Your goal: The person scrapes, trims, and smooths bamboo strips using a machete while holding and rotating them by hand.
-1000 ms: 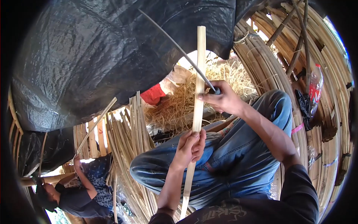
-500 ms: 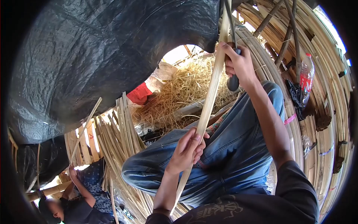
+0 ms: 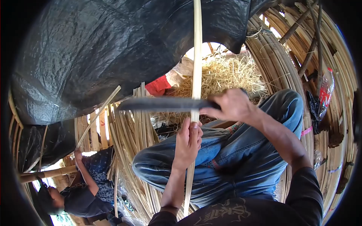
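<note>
2 hands are seen near the middle of the frame. The pale strip [image 3: 197, 56], running from the top edge down to the lower centre, is grasped by the left hand [image 3: 188, 142]; the handle of the long knife [image 3: 158, 104] is clenched in the right hand [image 3: 231, 105]. Compared with 0.5 s ago, the blade has been swung down from the upper right and is now laid level across the strip, hiding a short stretch of it; the strip has been brought nearer to upright. The upper left is filled by a black sheet [image 3: 86, 60]. Straw [image 3: 232, 73] is piled at upper centre, beside a red cloth [image 3: 158, 86]. At right, a bottle [image 3: 326, 88] is seen against bundled strips [image 3: 277, 66]. At lower left, a thin stick [image 3: 96, 119] is held by another person [image 3: 81, 199].
</note>
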A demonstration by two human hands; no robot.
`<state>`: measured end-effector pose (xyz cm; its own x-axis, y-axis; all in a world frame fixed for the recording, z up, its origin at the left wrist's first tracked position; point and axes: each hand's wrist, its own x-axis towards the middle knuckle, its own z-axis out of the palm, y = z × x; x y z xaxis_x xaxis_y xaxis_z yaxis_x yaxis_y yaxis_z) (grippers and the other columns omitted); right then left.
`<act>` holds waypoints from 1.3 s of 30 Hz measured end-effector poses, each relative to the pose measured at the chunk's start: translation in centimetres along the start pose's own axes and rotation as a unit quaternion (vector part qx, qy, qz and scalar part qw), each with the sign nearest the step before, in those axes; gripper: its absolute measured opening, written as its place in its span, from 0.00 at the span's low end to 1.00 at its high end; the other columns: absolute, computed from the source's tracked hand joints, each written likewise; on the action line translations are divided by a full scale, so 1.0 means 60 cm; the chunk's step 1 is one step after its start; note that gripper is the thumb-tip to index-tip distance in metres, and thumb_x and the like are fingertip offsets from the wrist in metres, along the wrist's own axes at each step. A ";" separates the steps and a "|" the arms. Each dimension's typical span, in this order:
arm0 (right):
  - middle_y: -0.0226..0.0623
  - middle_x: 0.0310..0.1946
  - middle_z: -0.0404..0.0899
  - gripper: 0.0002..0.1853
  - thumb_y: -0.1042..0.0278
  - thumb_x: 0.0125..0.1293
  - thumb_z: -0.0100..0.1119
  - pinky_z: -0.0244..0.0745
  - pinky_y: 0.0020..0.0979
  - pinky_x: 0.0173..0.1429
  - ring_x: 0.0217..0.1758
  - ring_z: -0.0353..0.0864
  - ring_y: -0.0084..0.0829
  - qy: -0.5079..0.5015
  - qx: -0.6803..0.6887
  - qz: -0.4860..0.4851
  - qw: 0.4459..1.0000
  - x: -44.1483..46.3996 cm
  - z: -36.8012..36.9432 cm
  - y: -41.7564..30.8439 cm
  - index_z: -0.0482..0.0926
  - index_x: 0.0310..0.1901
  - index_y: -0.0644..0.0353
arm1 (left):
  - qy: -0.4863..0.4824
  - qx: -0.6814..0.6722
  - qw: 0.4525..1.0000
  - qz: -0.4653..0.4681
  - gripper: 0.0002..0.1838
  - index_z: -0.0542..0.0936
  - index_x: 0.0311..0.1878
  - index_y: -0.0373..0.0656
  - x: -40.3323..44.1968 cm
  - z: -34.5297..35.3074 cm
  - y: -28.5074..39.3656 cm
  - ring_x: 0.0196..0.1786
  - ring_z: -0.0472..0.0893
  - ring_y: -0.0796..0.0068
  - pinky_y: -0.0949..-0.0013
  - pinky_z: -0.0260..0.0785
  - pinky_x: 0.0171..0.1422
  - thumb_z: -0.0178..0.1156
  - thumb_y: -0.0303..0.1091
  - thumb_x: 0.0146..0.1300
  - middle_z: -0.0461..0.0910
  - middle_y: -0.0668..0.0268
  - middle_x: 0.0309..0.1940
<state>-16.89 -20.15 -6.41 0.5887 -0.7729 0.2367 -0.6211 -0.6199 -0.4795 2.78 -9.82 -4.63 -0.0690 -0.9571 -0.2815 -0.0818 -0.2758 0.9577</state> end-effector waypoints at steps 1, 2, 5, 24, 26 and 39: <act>0.38 0.09 0.73 0.33 0.31 0.71 0.53 0.76 0.41 0.20 0.13 0.80 0.38 0.028 -0.011 0.023 0.999 0.005 -0.009 0.016 0.88 0.33 0.59 | -0.002 0.014 1.000 0.009 0.13 0.70 0.47 0.39 -0.003 -0.001 0.003 0.20 0.62 0.89 0.80 0.57 0.22 0.44 0.39 0.82 0.65 0.74 0.23; 0.38 0.09 0.73 0.33 0.33 0.72 0.52 0.75 0.41 0.21 0.13 0.79 0.36 0.041 0.003 0.090 0.995 0.016 -0.023 0.031 0.87 0.33 0.60 | -0.005 0.027 0.999 0.018 0.13 0.70 0.47 0.39 -0.006 -0.001 0.007 0.20 0.63 0.89 0.79 0.57 0.22 0.44 0.39 0.82 0.65 0.74 0.23; 0.41 0.09 0.74 0.33 0.36 0.73 0.53 0.74 0.42 0.21 0.13 0.78 0.37 0.044 0.025 0.144 0.988 0.020 -0.042 0.055 0.87 0.31 0.62 | 0.001 0.035 0.999 0.026 0.12 0.71 0.45 0.38 -0.005 0.001 0.005 0.21 0.63 0.89 0.79 0.58 0.23 0.44 0.38 0.82 0.65 0.74 0.23; 0.30 0.05 0.66 0.37 0.25 0.69 0.49 0.61 0.34 0.11 0.07 0.67 0.27 0.098 -0.090 0.042 0.990 0.015 -0.020 0.092 0.85 0.28 0.56 | 0.011 0.039 0.999 0.010 0.12 0.71 0.45 0.41 -0.011 0.001 0.013 0.19 0.59 0.92 0.82 0.53 0.20 0.42 0.37 0.83 0.62 0.76 0.22; 0.30 0.05 0.65 0.37 0.26 0.70 0.50 0.61 0.35 0.12 0.07 0.67 0.28 0.208 -0.116 0.028 0.971 0.036 -0.025 0.123 0.83 0.25 0.58 | 0.012 0.043 0.999 0.023 0.12 0.71 0.45 0.41 -0.008 -0.001 0.016 0.19 0.59 0.92 0.82 0.53 0.20 0.43 0.37 0.83 0.62 0.76 0.22; 0.35 0.08 0.71 0.39 0.27 0.72 0.46 0.66 0.37 0.17 0.10 0.69 0.28 0.231 -0.019 0.205 0.951 0.042 -0.081 0.166 0.88 0.32 0.60 | -0.028 0.045 0.998 0.033 0.12 0.70 0.44 0.40 -0.023 0.002 0.011 0.19 0.61 0.91 0.82 0.53 0.20 0.44 0.37 0.82 0.63 0.75 0.22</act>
<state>-24.10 -28.94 -6.51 0.0084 -0.9222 0.3867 -0.7732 -0.2512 -0.5822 2.72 -8.69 -3.59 -0.1316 -0.9660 -0.2228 -0.1638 -0.2004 0.9659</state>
